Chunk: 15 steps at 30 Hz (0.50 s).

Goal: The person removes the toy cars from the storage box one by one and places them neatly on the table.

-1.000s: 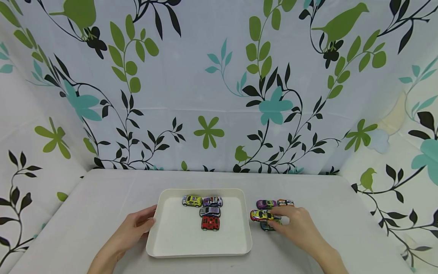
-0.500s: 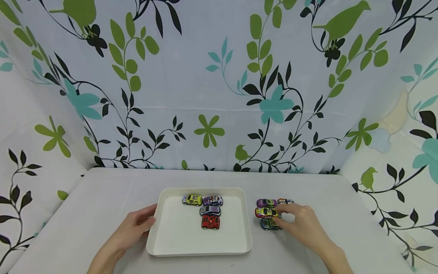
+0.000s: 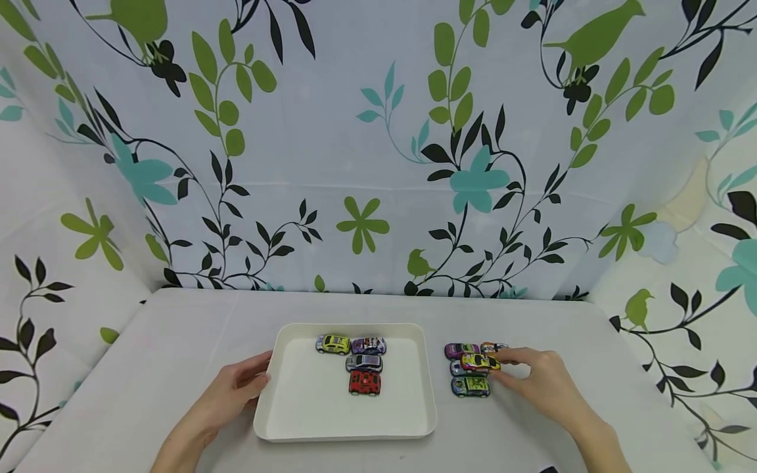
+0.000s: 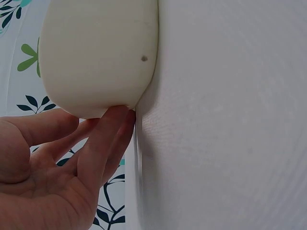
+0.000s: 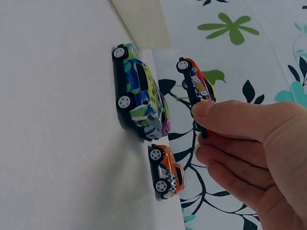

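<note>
My right hand pinches a yellow-and-red toy car between thumb and fingers. In the right wrist view this toy car is held up off the table. Below and around it stand a purple toy car, an orange toy car, a green toy car and a partly hidden bluish one. My left hand holds the left edge of a white tray; in the left wrist view, its thumb and fingers meet the tray's edge.
Inside the tray sit a yellow toy car, a purple-and-white one, a grey one and a red one. A white table bears everything. Patterned cloth hangs behind and at both sides.
My right hand has moved to the right with the yellow-and-red toy car, baring more of the green car. The left hand stays on the tray.
</note>
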### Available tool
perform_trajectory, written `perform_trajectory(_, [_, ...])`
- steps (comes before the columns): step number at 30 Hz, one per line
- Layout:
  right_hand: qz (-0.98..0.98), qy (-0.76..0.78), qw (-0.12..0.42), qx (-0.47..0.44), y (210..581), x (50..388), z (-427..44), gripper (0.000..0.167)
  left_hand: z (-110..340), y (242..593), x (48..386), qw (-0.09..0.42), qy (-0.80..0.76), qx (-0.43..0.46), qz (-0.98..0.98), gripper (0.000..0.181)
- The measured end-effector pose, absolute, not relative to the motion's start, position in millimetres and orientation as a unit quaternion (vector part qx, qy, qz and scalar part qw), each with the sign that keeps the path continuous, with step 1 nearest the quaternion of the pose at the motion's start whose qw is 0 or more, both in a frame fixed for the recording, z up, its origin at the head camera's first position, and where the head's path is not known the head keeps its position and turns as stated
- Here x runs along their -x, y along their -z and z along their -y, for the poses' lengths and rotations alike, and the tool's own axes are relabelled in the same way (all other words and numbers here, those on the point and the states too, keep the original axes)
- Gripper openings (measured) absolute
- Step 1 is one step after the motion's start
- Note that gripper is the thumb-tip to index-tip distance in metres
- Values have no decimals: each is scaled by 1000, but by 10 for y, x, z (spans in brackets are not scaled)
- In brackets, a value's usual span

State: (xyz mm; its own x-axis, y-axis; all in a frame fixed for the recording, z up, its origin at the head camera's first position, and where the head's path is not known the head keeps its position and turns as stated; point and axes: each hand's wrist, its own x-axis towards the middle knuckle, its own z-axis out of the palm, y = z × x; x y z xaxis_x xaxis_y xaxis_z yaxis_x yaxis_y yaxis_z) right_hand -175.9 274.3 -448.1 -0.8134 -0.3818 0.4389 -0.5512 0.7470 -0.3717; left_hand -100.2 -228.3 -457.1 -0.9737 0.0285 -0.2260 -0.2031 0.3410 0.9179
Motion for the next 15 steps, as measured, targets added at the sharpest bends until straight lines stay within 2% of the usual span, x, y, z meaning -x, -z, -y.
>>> perform_trajectory(6, [921,-241,175,-250,4513,1818,-2926,26,2287,4578,997,103,-579,48,-807,54])
perform_trajectory(15, [939,-232,133,-215,4524,1869,-3132,23,2283,4567,987,103,-583,47,-805,54])
